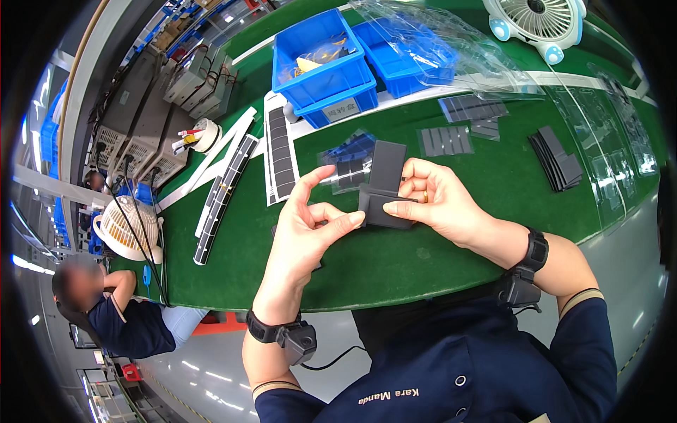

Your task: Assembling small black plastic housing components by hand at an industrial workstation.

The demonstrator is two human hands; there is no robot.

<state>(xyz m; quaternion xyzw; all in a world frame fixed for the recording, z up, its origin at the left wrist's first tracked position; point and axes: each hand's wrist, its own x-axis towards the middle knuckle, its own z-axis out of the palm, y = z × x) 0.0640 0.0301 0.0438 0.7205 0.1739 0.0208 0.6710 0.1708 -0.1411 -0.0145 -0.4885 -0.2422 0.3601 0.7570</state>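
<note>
A matte black, hinged-looking flat piece (387,166), made of two rectangular panels set at an angle, is held up over the green table. My right hand (451,201) grips its right side, thumb on the lower panel and fingers behind; a ring shows on one finger. At the lower panel's left edge, my left hand (305,229) pinches with the thumb and a finger, while another finger points upward. Behind the piece lies a clear film sheet with dark strips (350,169). Similar black pieces (555,158) are stacked at the right.
Blue bins (321,88) stand at the back, one holding yellow items. Clear plastic trays (451,49) lie beside them. Strips of black labels (226,201) are on the left, near a white fan (129,227). Another person (127,310) sits at the far left.
</note>
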